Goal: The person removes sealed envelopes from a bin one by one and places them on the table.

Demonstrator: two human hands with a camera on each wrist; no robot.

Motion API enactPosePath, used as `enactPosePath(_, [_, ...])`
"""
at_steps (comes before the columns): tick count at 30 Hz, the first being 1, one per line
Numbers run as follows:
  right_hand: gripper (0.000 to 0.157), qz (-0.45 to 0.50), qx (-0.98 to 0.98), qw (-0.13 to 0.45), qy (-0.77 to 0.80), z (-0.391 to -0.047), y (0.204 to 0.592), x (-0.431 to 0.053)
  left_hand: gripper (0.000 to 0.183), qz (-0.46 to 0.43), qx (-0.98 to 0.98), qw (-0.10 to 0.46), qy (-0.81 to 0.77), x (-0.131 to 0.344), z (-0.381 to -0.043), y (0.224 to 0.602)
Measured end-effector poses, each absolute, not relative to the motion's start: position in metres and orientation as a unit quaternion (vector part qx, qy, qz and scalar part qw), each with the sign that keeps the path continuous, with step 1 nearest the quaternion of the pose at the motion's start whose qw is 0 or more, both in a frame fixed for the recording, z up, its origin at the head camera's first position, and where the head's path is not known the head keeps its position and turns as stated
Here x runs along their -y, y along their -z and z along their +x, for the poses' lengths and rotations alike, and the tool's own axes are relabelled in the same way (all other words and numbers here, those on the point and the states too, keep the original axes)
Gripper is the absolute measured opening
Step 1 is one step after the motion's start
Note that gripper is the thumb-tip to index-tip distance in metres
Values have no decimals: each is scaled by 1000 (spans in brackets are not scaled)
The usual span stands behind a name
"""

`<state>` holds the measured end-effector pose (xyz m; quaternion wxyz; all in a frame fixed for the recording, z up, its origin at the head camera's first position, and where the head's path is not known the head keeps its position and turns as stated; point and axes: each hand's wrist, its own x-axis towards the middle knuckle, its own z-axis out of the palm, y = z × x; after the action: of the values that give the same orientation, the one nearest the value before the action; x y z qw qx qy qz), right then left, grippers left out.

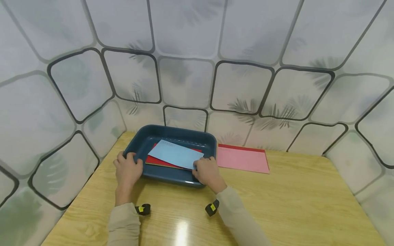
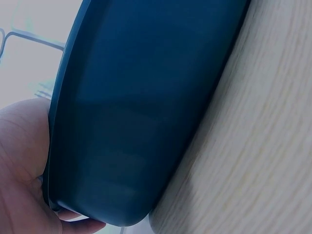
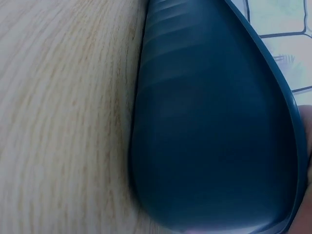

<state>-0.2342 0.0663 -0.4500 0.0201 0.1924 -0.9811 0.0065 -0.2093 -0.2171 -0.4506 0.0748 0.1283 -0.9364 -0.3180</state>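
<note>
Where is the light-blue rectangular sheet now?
In the head view, left of centre, the light-blue sheet lies inside the dark-blue rectangular tray, over a flat red sheet.

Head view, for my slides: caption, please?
Left hand and right hand grip a dark blue tray; light blue paper overlies red paper inside.

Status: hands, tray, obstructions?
Left hand gripping tray, left end; right hand, near right corner. Blue sheet inside, atop red sheet. Possible snag: pink sheet close right.
</note>
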Motion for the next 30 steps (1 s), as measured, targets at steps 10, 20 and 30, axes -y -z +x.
enactPosePath(10, [20,191,975,67,-94,-231,452,-68,47,127,936,78,320,218,-208,451])
enactPosePath(20, [20,167,949,121,-237,-231,455,-72,46,125,934,88,322,218,-210,450])
enactPosePath(30, [26,143,923,134,-331,-230,460,-73,46,127,933,86,325,218,-209,451])
